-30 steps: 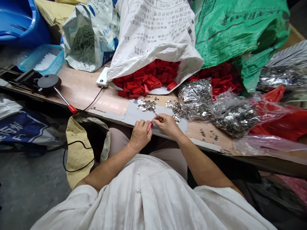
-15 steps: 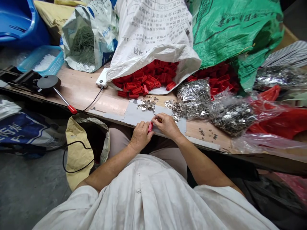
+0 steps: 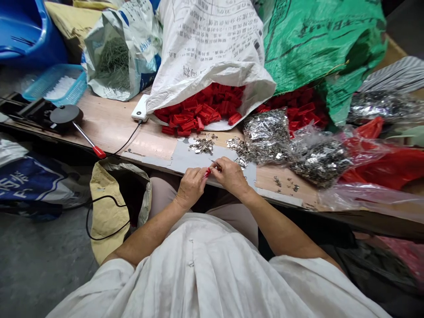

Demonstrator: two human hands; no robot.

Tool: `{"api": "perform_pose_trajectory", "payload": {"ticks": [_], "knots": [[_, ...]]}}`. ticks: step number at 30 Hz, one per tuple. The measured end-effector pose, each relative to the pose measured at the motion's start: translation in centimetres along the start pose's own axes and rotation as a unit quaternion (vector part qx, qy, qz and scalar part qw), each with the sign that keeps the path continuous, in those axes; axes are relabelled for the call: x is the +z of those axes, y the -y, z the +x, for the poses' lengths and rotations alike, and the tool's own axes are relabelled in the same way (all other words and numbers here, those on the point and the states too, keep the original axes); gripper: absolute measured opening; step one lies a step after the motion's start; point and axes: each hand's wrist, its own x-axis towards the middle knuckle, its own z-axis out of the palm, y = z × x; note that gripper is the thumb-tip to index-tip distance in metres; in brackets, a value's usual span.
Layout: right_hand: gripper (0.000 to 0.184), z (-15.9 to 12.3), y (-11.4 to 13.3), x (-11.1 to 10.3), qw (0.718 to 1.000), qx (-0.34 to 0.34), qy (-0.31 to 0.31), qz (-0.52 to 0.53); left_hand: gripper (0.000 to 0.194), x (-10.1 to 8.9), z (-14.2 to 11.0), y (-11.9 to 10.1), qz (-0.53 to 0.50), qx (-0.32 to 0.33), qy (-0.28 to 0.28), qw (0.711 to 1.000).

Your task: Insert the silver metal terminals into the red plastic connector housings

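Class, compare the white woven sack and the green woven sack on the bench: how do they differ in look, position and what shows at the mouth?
The white sack bears dark printed text and lies centre; the green sack lies to its right, its print fainter. The white sack's mouth spills red plastic pieces onto the bench; the green sack's red pieces sit shadowed beneath it. Both are woven and hold red pieces.

A wooden worktop [image 3: 109, 126] runs across in front of me, its near edge worn, with a grey sheet [image 3: 188, 157] laid flat on it. Below to my left lies a grey concrete floor [image 3: 36, 265], dull and stained. The light is even and soft, with no hard shadows anywhere.
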Motion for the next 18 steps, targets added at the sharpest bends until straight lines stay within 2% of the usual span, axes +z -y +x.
{"api": "perform_pose_trajectory", "payload": {"ticks": [4, 8, 14, 18], "knots": [[0.016, -0.4, -1.0, -0.1, 0.997, 0.005, 0.015, 0.078, 0.03, -0.1, -0.1, 0.9, 0.009, 0.048, -0.014, 0.999], [0.028, -0.8, -2.0, -0.4, 0.991, 0.02, 0.058, 0.122, 0.031, 0.0, -0.2, 1.1, 0.013, 0.059, -0.018, 0.998], [0.032, -0.5, -1.8, -1.3, 0.985, 0.017, 0.173, 0.019, 0.032, -0.2, 0.1, 1.4, 0.009, 0.062, 0.001, 0.998], [0.032, 0.0, -1.4, -1.6, 0.977, -0.003, 0.211, -0.034, 0.031, -0.8, 0.6, 1.8, -0.01, 0.07, 0.01, 0.997]]}}
